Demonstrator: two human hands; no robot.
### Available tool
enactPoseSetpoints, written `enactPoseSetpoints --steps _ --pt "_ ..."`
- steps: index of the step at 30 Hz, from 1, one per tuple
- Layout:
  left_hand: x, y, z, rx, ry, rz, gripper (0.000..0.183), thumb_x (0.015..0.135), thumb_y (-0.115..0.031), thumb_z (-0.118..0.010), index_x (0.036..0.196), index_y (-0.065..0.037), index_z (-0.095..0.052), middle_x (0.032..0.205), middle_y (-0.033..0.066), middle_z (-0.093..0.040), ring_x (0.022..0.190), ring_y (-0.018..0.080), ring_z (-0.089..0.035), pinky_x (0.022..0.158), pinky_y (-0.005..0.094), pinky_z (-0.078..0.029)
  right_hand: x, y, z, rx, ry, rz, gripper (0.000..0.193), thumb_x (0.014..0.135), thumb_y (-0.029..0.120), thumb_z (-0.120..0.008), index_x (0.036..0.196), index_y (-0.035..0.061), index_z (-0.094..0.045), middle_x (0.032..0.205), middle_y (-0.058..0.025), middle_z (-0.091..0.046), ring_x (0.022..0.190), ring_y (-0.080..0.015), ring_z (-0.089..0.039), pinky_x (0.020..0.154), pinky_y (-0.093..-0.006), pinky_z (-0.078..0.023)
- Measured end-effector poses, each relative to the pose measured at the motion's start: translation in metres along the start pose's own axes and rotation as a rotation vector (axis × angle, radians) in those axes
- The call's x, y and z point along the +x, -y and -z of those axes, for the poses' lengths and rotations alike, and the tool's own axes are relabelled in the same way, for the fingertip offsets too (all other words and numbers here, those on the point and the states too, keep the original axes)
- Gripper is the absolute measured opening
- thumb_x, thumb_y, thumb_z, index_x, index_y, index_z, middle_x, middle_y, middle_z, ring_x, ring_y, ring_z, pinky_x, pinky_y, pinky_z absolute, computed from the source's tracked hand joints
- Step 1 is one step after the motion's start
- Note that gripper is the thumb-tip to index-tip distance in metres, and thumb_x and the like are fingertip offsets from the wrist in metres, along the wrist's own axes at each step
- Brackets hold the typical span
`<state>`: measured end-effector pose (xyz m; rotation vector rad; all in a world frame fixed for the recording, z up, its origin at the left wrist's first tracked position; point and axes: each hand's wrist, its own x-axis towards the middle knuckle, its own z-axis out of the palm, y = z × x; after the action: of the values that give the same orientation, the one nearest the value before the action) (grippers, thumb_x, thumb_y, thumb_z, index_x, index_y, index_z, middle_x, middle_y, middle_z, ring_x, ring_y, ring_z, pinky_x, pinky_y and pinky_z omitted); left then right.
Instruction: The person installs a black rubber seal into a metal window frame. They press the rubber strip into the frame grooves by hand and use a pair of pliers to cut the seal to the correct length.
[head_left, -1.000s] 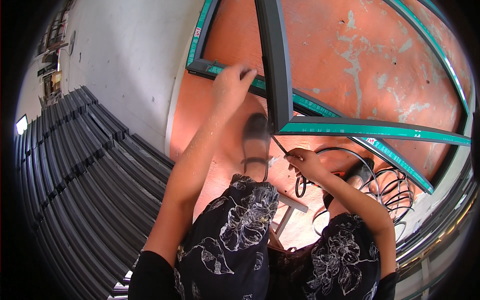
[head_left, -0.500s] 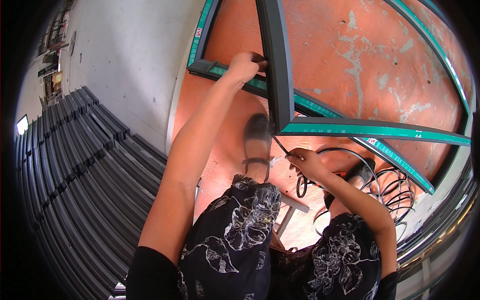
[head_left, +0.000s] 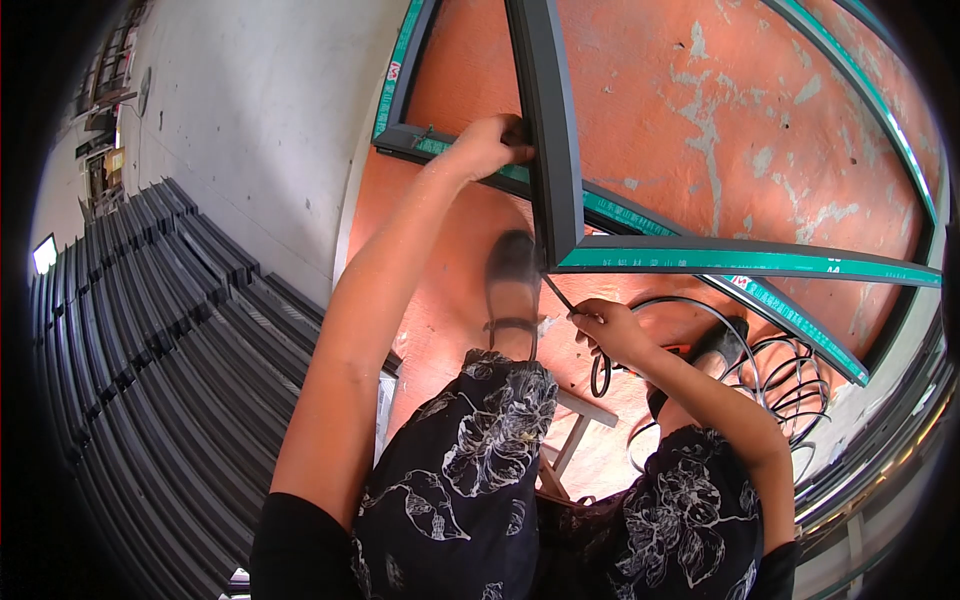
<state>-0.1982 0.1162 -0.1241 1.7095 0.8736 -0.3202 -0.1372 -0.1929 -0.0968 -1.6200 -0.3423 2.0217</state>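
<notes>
Dark profiles (head_left: 150, 350) stacked far left. Left hand (head_left: 487, 146) against grey frame's (head_left: 562, 150) bar, fingertips partly hidden (grip: cannot tell). Right hand (head_left: 607, 326) pinching black strip (head_left: 557, 292) just below frame's corner. Black coils (head_left: 795, 385) farther right.

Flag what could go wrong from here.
Loose coils of black strip beside the right shoe could snag a foot. The thin black strip in the right hand might stretch or twist if tugged. The left hand, at the edge of the dark grey frame, could get pinched if that frame shifts.
</notes>
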Motion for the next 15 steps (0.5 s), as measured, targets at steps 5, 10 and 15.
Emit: enactPoseSetpoints --steps 5,10,15 --pt "-0.001 0.003 0.001 0.274 0.012 -0.037 0.033 0.072 -0.018 -0.072 0.1 -0.004 -0.064 0.096 0.0118 -0.067 0.089 0.0268 -0.063 0.081 0.0342 -0.048 0.001 0.002 -0.001 0.064 -0.003 -0.024 0.022 0.091 0.021 -0.054 0.101 0.0028 -0.059 0.071 -0.0028 -0.059 0.058 -0.0086 -0.053 0.05 -0.023 -0.046" --pt "-0.018 -0.017 -0.005 0.757 0.148 -0.09 0.044 0.065 -0.031 -0.075 0.103 -0.01 -0.065 0.103 0.0122 -0.065 0.103 0.0281 -0.058 0.096 0.042 -0.036 -0.001 0.001 -0.002 -0.002 0.015 -0.03 0.02 0.091 0.02 -0.054 0.1 0.003 -0.06 0.071 -0.0026 -0.059 0.058 -0.0085 -0.053 0.051 -0.0227 -0.046" --pt "-0.022 -0.019 -0.004 0.745 0.088 -0.06 0.052 0.062 -0.038 -0.076 0.105 -0.011 -0.065 0.105 0.0116 -0.064 0.108 0.0284 -0.054 0.103 0.0462 -0.025 0.002 0.005 -0.002 0.01 0.007 -0.001 0.024 0.09 0.02 -0.053 0.101 -0.0013 -0.059 0.075 -0.0094 -0.062 0.065 -0.0148 -0.06 0.054 -0.0284 -0.051"
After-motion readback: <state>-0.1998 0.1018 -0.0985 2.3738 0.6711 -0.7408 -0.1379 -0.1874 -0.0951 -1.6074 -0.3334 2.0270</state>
